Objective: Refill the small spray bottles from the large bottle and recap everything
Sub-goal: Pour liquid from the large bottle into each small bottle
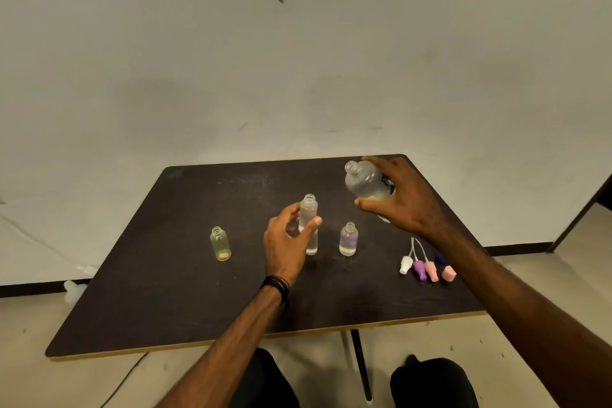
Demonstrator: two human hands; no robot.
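**Open bottles on the dark counter, large bottle lifted and tilted**

My left hand (pixel 284 242) wraps the tall clear spray bottle (pixel 308 225), which serves here as the landmark. Its fingers (pixel 293 212) curl round the far side of the bottle and the thumb presses the near side, so they are clamped on its body. The bottle stands upright on the counter (pixel 165 275), its threaded neck uncapped, with clear liquid visible in it.

To the right of the tall bottle and farther back, my right hand (pixel 405 199) holds the large bottle (pixel 364 182) raised above the counter. The fingers are clamped round its body, thumb below and the others over the top. The large bottle is tilted, its open neck pointing up and to the left, toward the tall bottle but well apart from it. Clear liquid lies in its lower part.

Just right of the tall bottle stands a short clear bottle (pixel 348 239), uncapped, upright, about half full. Well to the left stands a short yellowish bottle (pixel 220 244), uncapped and upright; how much it holds I cannot tell.

Farther right of the tall bottle and nearer to me, under my right forearm, lie the removed tops in a row: a white spray head (pixel 405 264), a purple spray head (pixel 419 270), a pink spray head (pixel 431 271) and a pink cap (pixel 448 273). A dark blue cap (pixel 439 258) sits just behind them, partly hidden.
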